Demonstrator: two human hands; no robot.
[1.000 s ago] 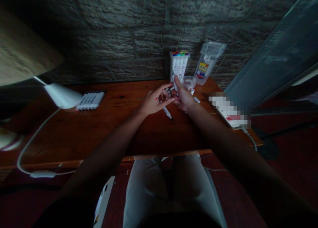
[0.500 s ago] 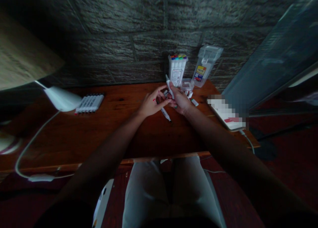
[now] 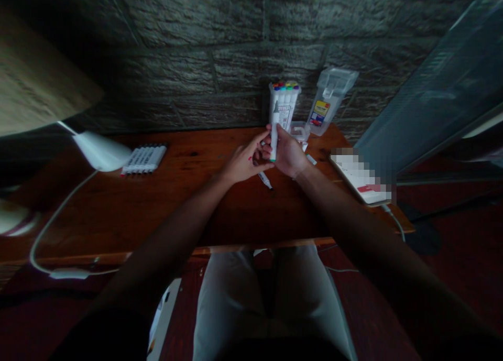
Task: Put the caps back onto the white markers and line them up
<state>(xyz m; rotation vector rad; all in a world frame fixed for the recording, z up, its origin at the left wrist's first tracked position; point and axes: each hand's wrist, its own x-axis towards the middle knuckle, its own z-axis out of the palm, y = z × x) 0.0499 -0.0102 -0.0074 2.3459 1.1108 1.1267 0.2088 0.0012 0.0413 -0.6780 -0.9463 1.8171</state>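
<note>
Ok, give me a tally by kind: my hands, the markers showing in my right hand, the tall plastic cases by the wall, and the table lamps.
Hands: 2, left hand and right hand
Held marker: 1
Tall plastic cases: 2, filled case and clear case
Table lamp: 1
Total: 6

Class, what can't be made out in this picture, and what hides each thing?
All in the head view:
- Far end of the loose marker: behind the left hand.
- Whether the left hand holds anything: its own fingers cover it.
- Fine print on the upright marker set: too small.
- Lampshade's outer part: cut off by the left edge.
- White object's lettering: pixelated.
</note>
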